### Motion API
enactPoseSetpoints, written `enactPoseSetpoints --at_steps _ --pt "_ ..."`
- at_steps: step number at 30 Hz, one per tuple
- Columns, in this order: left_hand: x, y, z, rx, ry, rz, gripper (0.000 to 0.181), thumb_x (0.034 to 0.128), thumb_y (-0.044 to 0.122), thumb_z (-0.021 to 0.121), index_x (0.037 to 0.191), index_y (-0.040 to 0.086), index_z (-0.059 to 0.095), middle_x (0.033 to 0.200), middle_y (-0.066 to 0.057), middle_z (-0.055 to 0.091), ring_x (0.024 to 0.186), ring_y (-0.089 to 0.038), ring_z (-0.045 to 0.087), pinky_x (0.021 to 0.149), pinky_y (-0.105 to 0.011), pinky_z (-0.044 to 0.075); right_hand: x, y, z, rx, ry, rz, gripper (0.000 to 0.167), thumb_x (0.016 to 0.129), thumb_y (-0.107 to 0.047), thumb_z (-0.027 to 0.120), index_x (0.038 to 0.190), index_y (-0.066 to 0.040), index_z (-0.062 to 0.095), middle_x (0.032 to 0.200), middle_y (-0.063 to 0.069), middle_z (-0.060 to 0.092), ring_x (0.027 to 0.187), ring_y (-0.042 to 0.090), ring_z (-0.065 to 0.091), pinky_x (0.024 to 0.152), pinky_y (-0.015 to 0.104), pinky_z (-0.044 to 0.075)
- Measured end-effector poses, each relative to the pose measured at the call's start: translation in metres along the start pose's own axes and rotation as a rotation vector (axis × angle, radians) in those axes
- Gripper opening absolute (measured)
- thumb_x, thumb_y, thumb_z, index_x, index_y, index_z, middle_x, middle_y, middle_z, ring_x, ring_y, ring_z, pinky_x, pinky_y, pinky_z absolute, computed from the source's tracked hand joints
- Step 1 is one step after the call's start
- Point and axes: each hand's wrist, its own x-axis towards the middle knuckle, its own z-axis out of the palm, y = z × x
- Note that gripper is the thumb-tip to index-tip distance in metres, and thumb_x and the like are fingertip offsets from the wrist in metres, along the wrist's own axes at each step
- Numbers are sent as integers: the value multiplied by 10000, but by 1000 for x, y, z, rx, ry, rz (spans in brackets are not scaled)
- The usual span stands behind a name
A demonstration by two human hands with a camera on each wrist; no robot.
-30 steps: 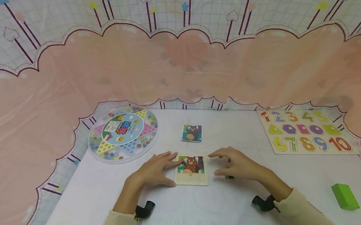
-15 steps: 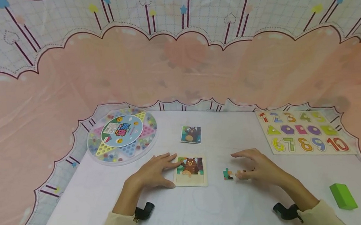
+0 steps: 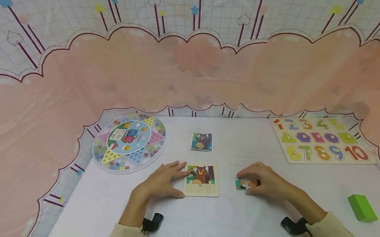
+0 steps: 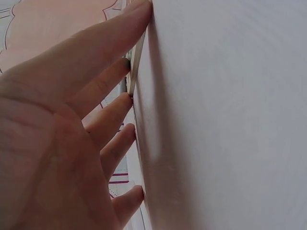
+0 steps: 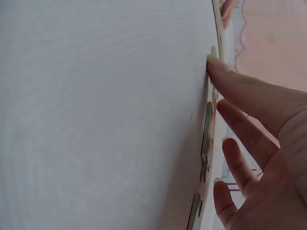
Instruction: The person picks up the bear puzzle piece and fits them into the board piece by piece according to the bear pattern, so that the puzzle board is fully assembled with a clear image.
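A wooden puzzle tray (image 3: 200,191) lies on the white table in the head view, a part-filled bear picture in its upper half. My left hand (image 3: 163,180) rests at its left side, fingers spread: one fingertip is on the picture, the thumb at the near left corner. Right of the tray are loose puzzle pieces (image 3: 240,184), partly covered by my right hand (image 3: 265,179). Its thumb and index finger pinch a piece at the near and far edges. In the right wrist view the thumb (image 5: 240,84) touches a piece's edge; more pieces (image 5: 207,134) lie flat beside the fingers.
A small bear picture card (image 3: 202,141) lies beyond the tray. At the back left is a round Chinese checkers set (image 3: 129,142); at the back right, a number and shape board (image 3: 325,139). A green block (image 3: 362,208) stands at the right.
My right hand has moved from beside the tray rightward to the loose pieces, and its thumb and index finger have closed in on one. The left hand has stayed on the tray.
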Motion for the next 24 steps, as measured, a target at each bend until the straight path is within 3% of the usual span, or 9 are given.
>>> enactPoseSetpoints --at_steps 14,24 --pt "0 1 1 -10 -2 -13 763 766 313 873 1459 202 576 1668 -49 367 1596 -353 218 1284 -680 50 3 4 1 48 10 27 331 815 -174 848 1134 -232 784 1139 -41 758 1000 61 493 762 158 493" --pt "0 0 3 -4 -3 -22 755 771 300 872 1460 223 574 1670 -23 364 1606 -325 205 1292 -667 45 3 3 2 35 25 -24 285 828 -211 842 1105 -247 784 1156 -31 768 1033 81 538 816 176 487"
